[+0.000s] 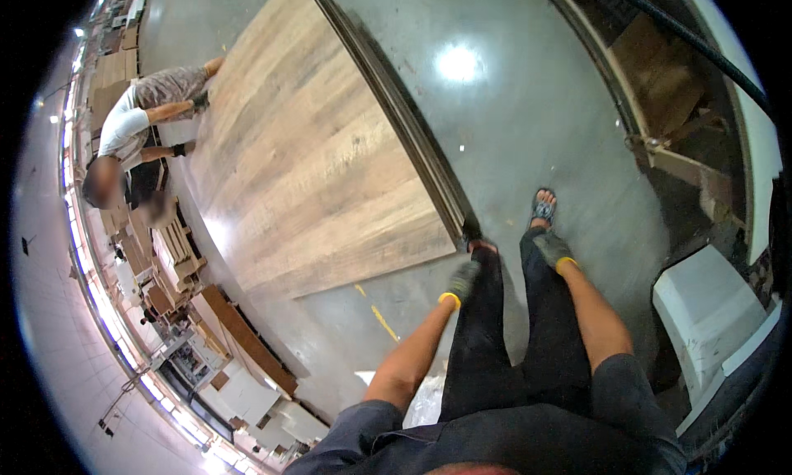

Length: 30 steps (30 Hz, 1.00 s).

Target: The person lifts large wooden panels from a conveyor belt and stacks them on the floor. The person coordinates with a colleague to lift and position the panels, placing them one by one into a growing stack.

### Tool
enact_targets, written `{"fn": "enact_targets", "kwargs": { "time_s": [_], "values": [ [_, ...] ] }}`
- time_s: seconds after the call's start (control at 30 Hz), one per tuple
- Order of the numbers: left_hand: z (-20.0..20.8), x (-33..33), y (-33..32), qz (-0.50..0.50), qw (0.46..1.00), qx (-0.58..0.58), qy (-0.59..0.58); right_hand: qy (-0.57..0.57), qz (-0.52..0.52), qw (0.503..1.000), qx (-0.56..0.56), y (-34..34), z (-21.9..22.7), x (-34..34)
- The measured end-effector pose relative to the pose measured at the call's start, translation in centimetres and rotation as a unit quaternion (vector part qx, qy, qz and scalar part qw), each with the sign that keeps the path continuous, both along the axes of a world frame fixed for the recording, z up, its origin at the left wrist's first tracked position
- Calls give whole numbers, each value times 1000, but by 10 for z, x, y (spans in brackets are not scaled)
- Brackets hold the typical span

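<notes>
A stack of large wood-grain boards (330, 153) lies ahead of me and to the left, its layered edge facing right. My left hand (464, 282), in a grey knit glove with a yellow cuff, hangs against my left leg, near the closest corner of the stack but apart from it. Its fingers look loosely extended, with nothing seen in them. Over my right shin rests my right hand (553, 250), gloved the same way, fingers stretched out and holding nothing. Beyond the stack's left side a co-worker (136, 128) bends over, gloved hands at the boards' edge.
On the right stand a white angular casing (709, 310) and a wooden-framed bin (668, 87) with brown pieces inside. Stacked panels and cartons (169, 252) line the left side. Yellow floor marks (381, 320) and clear plastic wrap (425, 402) lie near my left.
</notes>
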<state>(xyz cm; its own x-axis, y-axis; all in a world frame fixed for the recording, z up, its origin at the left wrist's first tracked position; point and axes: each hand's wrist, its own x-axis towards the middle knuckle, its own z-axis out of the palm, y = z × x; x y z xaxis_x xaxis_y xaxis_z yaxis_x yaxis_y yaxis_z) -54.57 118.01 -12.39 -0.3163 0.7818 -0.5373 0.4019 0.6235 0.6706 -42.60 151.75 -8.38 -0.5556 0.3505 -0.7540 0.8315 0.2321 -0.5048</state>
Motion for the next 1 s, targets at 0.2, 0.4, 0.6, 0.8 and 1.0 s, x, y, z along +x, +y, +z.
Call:
{"fn": "enact_targets", "kwargs": {
  "time_s": [0.2,0.4,0.6,0.8,1.0],
  "values": [
    [197,13,251,8,974,-110,-198,-189,117,972,81,142,-7,229],
    [196,-12,306,67,988,51,-128,-136,242,950,145,140,86,289],
    [232,-91,279,54,993,-80,-75,118,332,879,322,109,54,282],
    [256,-138,203,74,991,-69,85,202,41,970,129,125,26,219],
    [247,-160,173,127,982,-132,40,80,404,871,267,177,32,163]
  ]
}}
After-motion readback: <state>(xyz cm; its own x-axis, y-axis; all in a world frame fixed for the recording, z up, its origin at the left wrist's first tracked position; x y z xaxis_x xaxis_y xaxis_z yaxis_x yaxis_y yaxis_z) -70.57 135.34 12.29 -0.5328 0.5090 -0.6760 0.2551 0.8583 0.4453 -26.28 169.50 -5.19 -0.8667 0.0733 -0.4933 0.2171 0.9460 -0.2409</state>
